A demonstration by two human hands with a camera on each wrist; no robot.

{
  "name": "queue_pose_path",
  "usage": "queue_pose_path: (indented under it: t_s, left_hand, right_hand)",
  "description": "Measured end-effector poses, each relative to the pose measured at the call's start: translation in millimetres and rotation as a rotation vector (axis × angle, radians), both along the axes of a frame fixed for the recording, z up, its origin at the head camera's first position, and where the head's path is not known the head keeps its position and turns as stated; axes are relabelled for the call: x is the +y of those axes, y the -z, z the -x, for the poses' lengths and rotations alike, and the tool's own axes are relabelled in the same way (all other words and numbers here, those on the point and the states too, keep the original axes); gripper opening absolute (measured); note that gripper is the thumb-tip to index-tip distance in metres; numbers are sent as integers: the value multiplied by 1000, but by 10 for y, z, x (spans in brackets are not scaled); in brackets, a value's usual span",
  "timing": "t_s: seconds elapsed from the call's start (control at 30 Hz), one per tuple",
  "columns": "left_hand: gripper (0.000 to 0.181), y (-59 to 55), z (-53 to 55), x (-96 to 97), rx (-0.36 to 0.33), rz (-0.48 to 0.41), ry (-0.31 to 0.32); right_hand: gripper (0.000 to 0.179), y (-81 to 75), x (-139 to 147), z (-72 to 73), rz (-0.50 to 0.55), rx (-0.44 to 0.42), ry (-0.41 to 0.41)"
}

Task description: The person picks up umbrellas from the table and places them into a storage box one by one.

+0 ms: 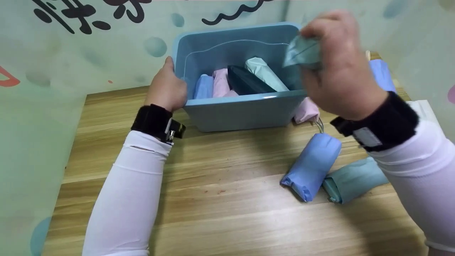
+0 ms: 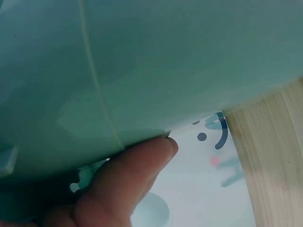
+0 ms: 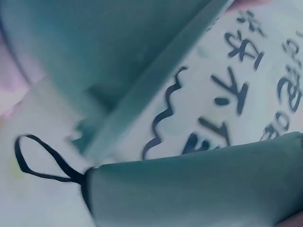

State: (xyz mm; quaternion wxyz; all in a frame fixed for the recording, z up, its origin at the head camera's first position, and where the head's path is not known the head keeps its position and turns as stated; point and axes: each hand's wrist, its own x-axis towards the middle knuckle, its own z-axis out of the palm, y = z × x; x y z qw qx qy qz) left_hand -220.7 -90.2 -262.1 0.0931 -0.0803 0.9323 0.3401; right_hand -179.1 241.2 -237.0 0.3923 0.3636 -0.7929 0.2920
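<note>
Right hand (image 1: 339, 62) has its fingers wrapped round a green roll (image 1: 302, 53), 1 end poking out left of them, the rest hidden by the hand in the head view. The right wrist cam shows a dark loop (image 3: 53, 153) on 1 end.

Thing that matters imo: the blue bin (image 1: 231, 101) opens to the left of and below those right fingers, with the roll up by its right end. From the wrist cam, the roll's long axis sits at an angle to the rim, not parallel. Can't tell if they touch. Right hand's obviously the nearer of the 2 to the roll; left hand (image 1: 165, 89) grips the bin's far end.

Inside, from the left fingers rightward: blue, pink, a dark bundle (image 1: 250, 81), then a mint bundle (image 1: 265, 73) closest to the right fingers. Looks like there's some room past that, but the front wall hides the floor.

Below the right fingers, a blue pouch (image 1: 312, 165) and a teal bundle (image 1: 355, 179) lie side by side on the smooth wood-look table (image 1: 213, 213).
</note>
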Motion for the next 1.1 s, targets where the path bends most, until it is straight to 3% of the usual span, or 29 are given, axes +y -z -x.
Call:
queue_pose_path:
  t_s: [0.2,0.47,0.7,0.9,1.1]
  left_hand:
    - [78,-3,-2,-8,4,-2,-1]
    - [79,1,-1,-20,-1,-6,19]
    - [79,-29,-8,-5,-10,-15,12]
    - [79,-41,-8,-7,-15,-18,-1]
    - [78,-37,-8,-7,-27,-24,-6]
  right_hand:
    - [46,4,-340,8,15,60,-143]
    - [58,170,-584,29,-139,-71,-242]
    - [48,343,-552,158,-317,-269,-152]
    - [45,216,-560,208,-365,-434,-110]
    - [50,68,-543,215,-403,-584,33]
